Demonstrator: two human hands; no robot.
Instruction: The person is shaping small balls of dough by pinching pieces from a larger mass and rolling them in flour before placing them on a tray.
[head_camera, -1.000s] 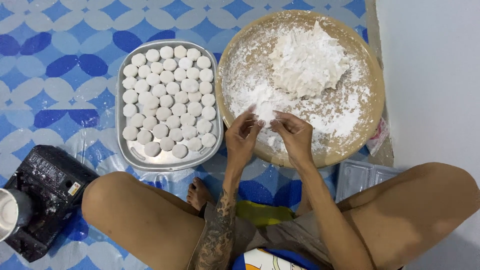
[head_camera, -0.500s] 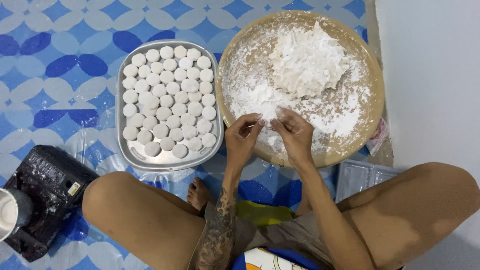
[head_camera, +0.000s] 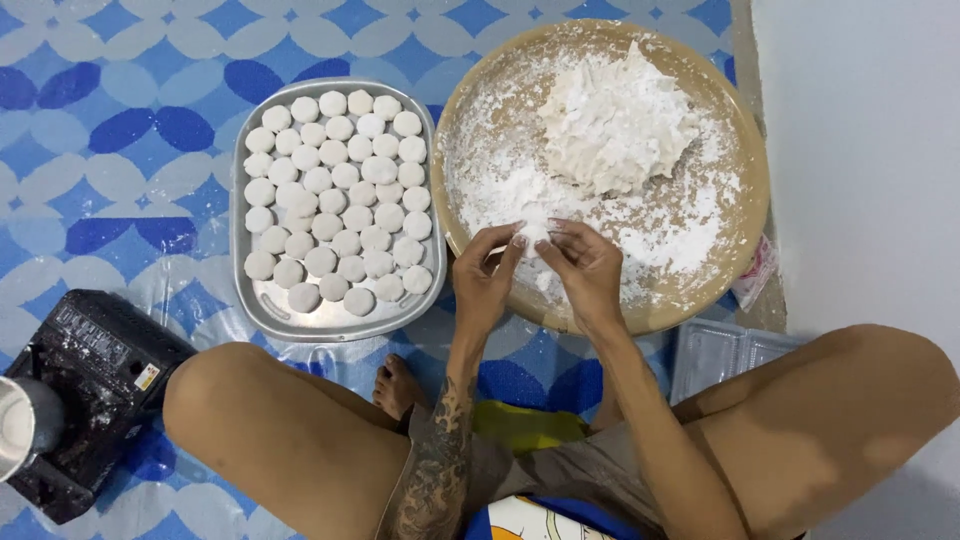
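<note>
My left hand (head_camera: 484, 276) and my right hand (head_camera: 585, 268) meet over the near edge of a round wooden tray (head_camera: 752, 190). Between their fingertips they pinch a small white dough piece (head_camera: 533, 235). The tray is dusted with flour and carries a large white dough mound (head_camera: 612, 125) at its far side. To the left lies a rectangular metal tray (head_camera: 262, 306) filled with several rows of small round white dough balls (head_camera: 335, 195).
I sit cross-legged on a blue patterned mat (head_camera: 120, 130). A black machine (head_camera: 85, 385) with a metal cup stands at the lower left. A clear plastic container (head_camera: 725, 350) lies by my right knee. A white wall (head_camera: 860, 150) runs along the right.
Both hands have stayed over the near edge of the wooden tray. The fingers have drawn closer together around the small dough piece.
</note>
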